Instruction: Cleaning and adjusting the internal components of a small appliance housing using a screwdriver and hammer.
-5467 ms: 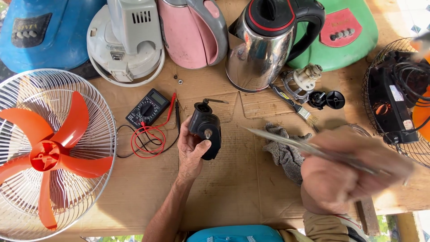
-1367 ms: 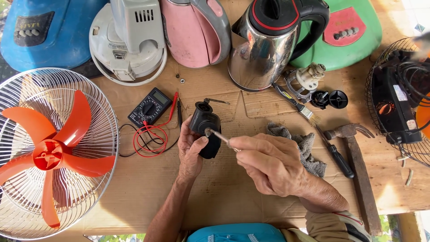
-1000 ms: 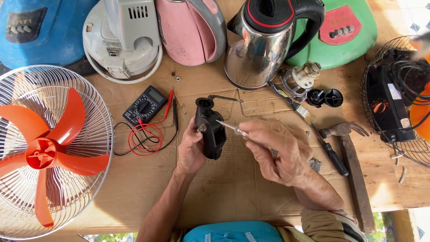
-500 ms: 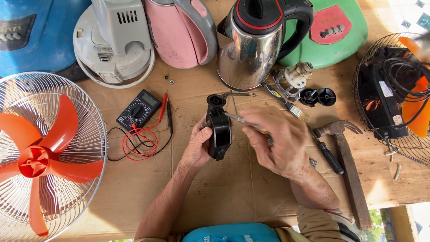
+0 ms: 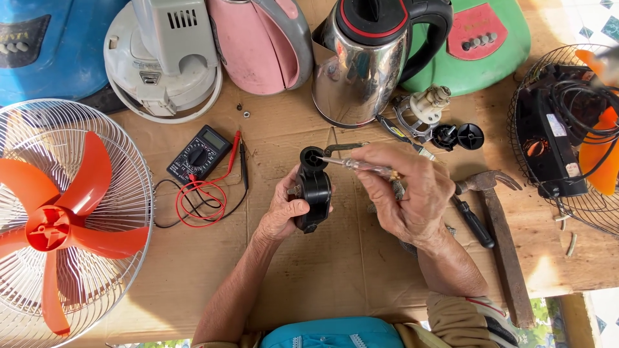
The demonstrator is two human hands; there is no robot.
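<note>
Over a cardboard-covered workbench point(image 5: 309, 283) we see two bare hands at work on a small black plastic part point(image 5: 314, 191). The left hand point(image 5: 284, 209) is closed around the part, holding it upright just above the cardboard near the middle of the bench. The right hand point(image 5: 406, 193) is curled tight on a screwdriver with a clear handle point(image 5: 361, 167), its tip touching the round opening at the top of the part.

To the left of the hands we note a black multimeter point(image 5: 198, 153) with coiled red and black leads, and beyond it an orange-bladed fan point(image 5: 58, 225) behind a white wire guard. A hammer point(image 5: 500, 238) lies to the right of the right hand. Along the far edge stand a steel kettle point(image 5: 364, 64), a pink kettle point(image 5: 264, 42) and a grey-white fan base point(image 5: 164, 61). We cannot tell what lies under the right wrist.
</note>
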